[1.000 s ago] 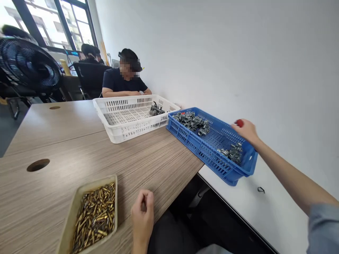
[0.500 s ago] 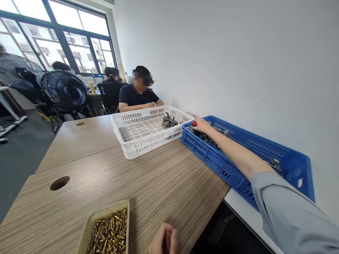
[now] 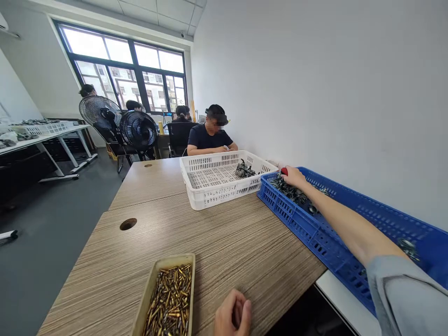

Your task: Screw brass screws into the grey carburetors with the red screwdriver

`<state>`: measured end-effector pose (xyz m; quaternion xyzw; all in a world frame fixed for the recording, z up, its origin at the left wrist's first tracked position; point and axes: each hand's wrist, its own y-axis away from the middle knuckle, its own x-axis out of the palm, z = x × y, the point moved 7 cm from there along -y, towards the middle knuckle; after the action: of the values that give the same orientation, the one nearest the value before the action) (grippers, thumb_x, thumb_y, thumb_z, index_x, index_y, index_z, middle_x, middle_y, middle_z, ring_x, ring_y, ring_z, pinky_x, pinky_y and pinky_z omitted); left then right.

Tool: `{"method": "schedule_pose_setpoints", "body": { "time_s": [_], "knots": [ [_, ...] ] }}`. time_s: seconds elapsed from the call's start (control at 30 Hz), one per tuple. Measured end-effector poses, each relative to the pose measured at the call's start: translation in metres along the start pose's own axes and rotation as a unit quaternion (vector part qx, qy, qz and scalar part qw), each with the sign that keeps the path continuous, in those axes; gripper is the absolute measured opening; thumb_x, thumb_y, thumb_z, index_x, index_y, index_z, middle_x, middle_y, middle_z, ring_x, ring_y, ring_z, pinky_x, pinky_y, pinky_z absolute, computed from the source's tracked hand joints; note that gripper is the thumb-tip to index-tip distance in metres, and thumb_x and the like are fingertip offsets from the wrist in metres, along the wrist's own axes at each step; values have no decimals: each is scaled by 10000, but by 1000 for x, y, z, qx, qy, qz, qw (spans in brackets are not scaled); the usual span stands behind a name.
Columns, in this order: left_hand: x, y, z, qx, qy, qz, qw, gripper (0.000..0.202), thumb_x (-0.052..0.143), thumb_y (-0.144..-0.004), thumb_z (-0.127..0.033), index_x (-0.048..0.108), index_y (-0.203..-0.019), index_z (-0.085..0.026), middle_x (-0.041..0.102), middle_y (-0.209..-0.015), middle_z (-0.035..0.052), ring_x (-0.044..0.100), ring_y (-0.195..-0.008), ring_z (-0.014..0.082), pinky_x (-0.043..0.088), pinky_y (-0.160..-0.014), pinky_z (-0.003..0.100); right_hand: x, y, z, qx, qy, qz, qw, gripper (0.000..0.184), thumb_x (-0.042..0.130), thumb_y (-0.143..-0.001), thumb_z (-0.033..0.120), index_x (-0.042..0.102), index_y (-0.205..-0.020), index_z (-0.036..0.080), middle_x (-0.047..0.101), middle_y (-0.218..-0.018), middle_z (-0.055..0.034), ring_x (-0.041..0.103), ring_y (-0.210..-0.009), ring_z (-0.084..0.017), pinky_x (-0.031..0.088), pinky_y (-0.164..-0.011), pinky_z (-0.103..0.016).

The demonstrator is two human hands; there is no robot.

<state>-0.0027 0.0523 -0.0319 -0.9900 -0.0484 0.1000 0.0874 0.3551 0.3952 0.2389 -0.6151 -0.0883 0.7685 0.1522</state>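
My right hand point(image 3: 296, 177) is closed at the far-left end of the blue crate point(image 3: 287, 212). A red-handled tool point(image 3: 284, 171) shows at its fingers; the rest of the tool is hidden. Beneath and around that hand lie several small dark metal parts point(image 3: 292, 190) in a heap. My left hand point(image 3: 231, 315) rests at the near edge of the table with its fingers loosely curled and the thumb apart; I see nothing in it. To its left stands a cream tray point(image 3: 193, 284) full of small brass-coloured pins point(image 3: 171, 294).
A white slotted crate point(image 3: 210, 200) with a few metal parts point(image 3: 244, 169) abuts the blue crate. Across the wooden table point(image 3: 157, 233), which has a round cable hole point(image 3: 128, 224), sits a person point(image 3: 210, 140). Two black fans point(image 3: 139, 130) stand beyond, and a wall runs along the right.
My view has swung left and up, so everything appears further right. The right hand stays at the same end of the blue crate with the red-handled tool. The left hand keeps its curled pose.
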Motion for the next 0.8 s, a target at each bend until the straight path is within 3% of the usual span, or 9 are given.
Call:
{"method": "schedule_pose_setpoints", "body": {
  "time_s": [0.2,0.33,0.43,0.53,0.67,0.8],
  "knots": [
    [-9,-1,-20,0,-12,-11,1000,639,520,-1032,-798,619,-779,-219,488,-661,-21,466,-630,157,383,-634,275,-62,20,20,-4,-83,-39,996,204,667,-1021,322,669,-1156,169,752,-1225,-216,678,-1093,-313,529,-926,-375],
    [-19,-5,-29,14,-34,-13,999,623,526,-1029,-794,642,-817,-220,562,-694,-8,540,-666,174,443,-653,279,-71,53,41,-31,-172,-15,985,199,766,-920,347,690,-1026,196,761,-1107,-132,664,-1062,-306,508,-936,-366],
    [-27,-9,-32,18,-36,-13,999,634,578,-982,-827,681,-880,-210,618,-714,3,602,-670,191,499,-660,300,-49,98,63,-67,-262,49,962,249,781,-904,441,684,-955,217,732,-972,-43,641,-934,-242,505,-854,-334],
    [-33,-11,-34,22,-26,-41,999,623,616,-971,-813,703,-996,-196,690,-844,39,683,-781,211,568,-753,329,-8,158,86,-85,-350,131,923,347,801,-882,517,629,-837,219,657,-825,3,574,-787,-183,471,-746,-306],
    [-38,-5,-36,27,-5,-95,995,610,651,-979,-765,671,-1192,-193,722,-1107,113,726,-1021,236,608,-902,360,50,240,115,-75,-448,243,857,457,894,-794,559,587,-772,221,592,-730,21,524,-699,-152,393,-597,-263],
    [-34,0,-38,37,-13,-100,994,631,673,-1012,-686,611,-1389,-183,678,-1390,203,683,-1250,282,599,-978,382,93,300,132,-31,-512,341,788,512,941,-744,605,612,-837,225,616,-744,3,562,-657,-149,217,-445,-218]
  ]
}}
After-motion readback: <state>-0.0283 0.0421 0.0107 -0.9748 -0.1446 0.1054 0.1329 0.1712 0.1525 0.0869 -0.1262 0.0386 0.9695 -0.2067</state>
